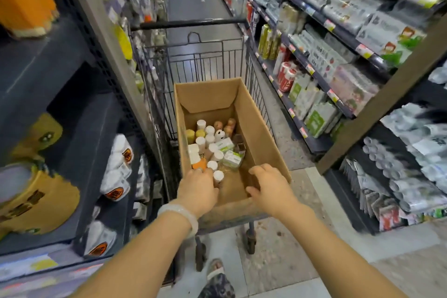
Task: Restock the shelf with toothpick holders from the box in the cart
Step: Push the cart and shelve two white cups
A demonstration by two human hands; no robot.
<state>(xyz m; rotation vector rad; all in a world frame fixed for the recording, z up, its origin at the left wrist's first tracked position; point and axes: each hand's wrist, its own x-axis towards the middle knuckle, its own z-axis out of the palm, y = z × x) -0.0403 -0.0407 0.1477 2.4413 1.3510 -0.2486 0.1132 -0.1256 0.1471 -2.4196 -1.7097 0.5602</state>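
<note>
Shelves: a dark shelf unit [79, 128] is seen at the left, stocked with blurred yellow and white goods; packet-lined shelves [326, 38] run along the right of the aisle.
Cart: a wire cart [208, 60] stands in the aisle, and the box is carried in it.
Box: an open cardboard box [256, 113] holds the stock, gathered low toward its left side and near end; the far end of its floor is bare.
Contents: white-capped toothpick holders [210, 139] stand upright, with yellow and brown ones, a white one with dark spots, and green-and-white packets [231, 156] lying beside them.
Handling: the holders are judged light, stiff and smooth, easily tipped; each is best taken round the body below the cap.
Left hand [197, 190]: reached into the box, fingers curled down among the nearest holders; whether one is grasped cannot be told.
Right hand [269, 186]: held over the box's near right corner, fingers loosely spread, nothing grasped.
</note>
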